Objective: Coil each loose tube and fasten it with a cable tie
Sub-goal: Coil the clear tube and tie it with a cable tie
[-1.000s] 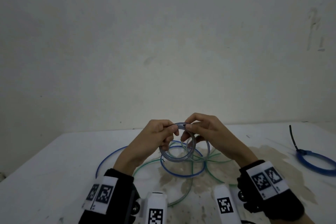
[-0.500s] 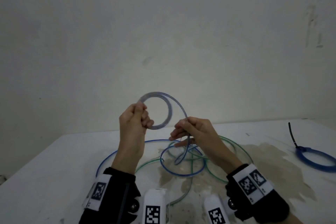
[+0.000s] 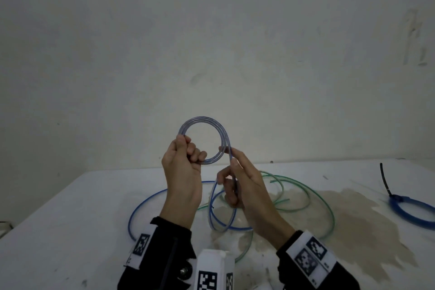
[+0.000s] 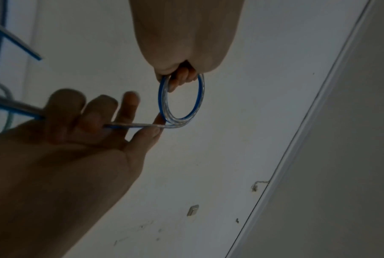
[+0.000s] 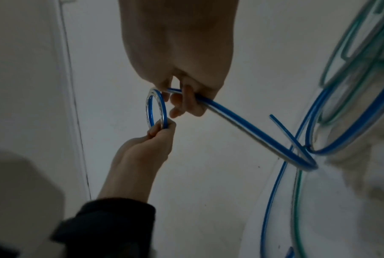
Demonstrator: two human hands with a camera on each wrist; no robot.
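Observation:
A clear tube with a blue stripe is wound into a small coil (image 3: 204,141) (image 4: 182,99) (image 5: 156,108) held up above the table. My left hand (image 3: 186,162) (image 5: 157,134) pinches the coil's lower left side. My right hand (image 3: 237,179) (image 4: 93,115) (image 5: 182,97) grips the tube where it leaves the coil on the right, with the strand running through its curled fingers. The tube's loose tail (image 3: 219,214) (image 5: 263,136) hangs down in a loop to the table. A loose green tube (image 3: 303,193) (image 5: 350,52) sprawls on the table behind the right hand.
A blue coil fastened with a black cable tie (image 3: 409,209) lies at the table's right edge. The white table (image 3: 70,231) carries a brown stain (image 3: 353,219) on the right. More blue tube (image 3: 150,200) arcs across the left side. A plain wall stands close behind.
Both hands have lifted the coil from table height to well above it. The right hand slid along the tube and laid another turn on the coil, which now looks fuller.

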